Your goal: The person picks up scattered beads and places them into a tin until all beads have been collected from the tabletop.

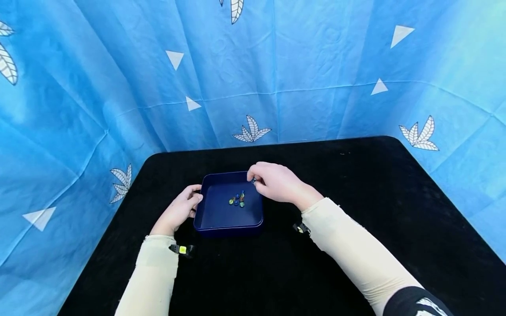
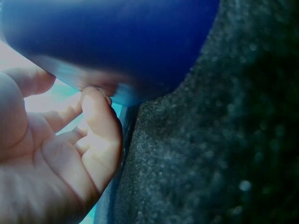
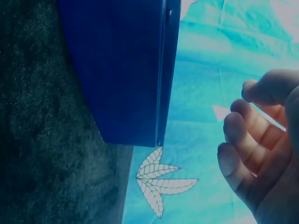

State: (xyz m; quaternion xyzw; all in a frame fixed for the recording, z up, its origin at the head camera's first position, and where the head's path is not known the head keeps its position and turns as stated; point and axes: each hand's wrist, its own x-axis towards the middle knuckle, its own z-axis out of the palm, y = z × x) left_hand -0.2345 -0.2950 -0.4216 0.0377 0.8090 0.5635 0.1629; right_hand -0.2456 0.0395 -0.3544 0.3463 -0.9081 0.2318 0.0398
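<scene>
A dark blue square tray [image 1: 221,223] with raised walls lies on the black table. Several small glass marbles [image 1: 242,204] are gathered near the middle of its floor. On the tray's left side, my left hand [image 1: 182,208] holds the wall, thumb at the rim and bent fingers against the outside [image 2: 100,107]. My right hand [image 1: 278,182] is above the tray's far right corner, with a small dark marble [image 1: 254,180] pinched between thumb and fingertips. The right wrist view shows this hand [image 3: 261,135] apart from the tray's outer wall [image 3: 117,70], fingers curled.
Black cloth covers the table [image 1: 340,254], which has rounded far corners. A blue curtain [image 1: 308,66] with white leaf and triangle prints hangs behind and along both sides. Each wrist carries a small strapped camera [image 1: 182,249].
</scene>
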